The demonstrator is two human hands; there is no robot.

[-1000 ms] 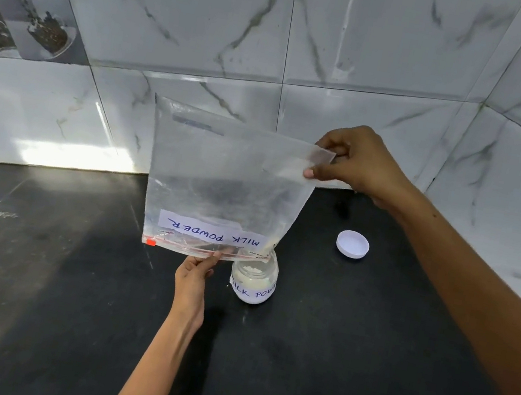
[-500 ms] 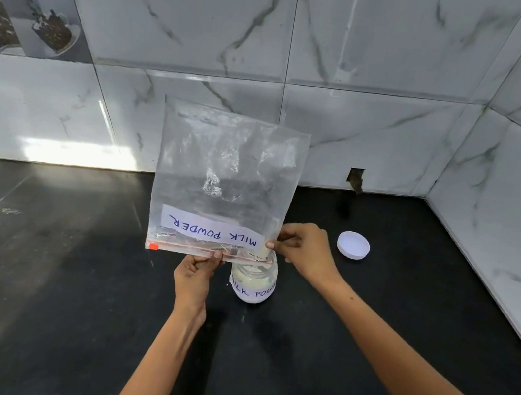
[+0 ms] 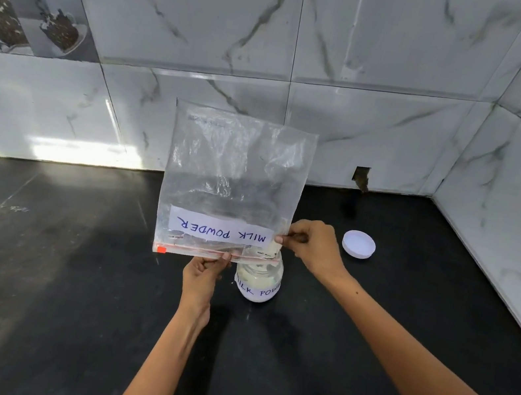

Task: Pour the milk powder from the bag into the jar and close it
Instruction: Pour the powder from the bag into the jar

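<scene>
The clear milk powder bag hangs upside down over the open jar, which has white powder inside. The left hand pinches the bag's zip edge. The right hand pinches its side. The white lid lies nearby on the black worktop.

Upturned bag above jar

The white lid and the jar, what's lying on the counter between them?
Nothing rests there: bare black counter between lid and jar; the right hand hangs above it, head view.
</scene>
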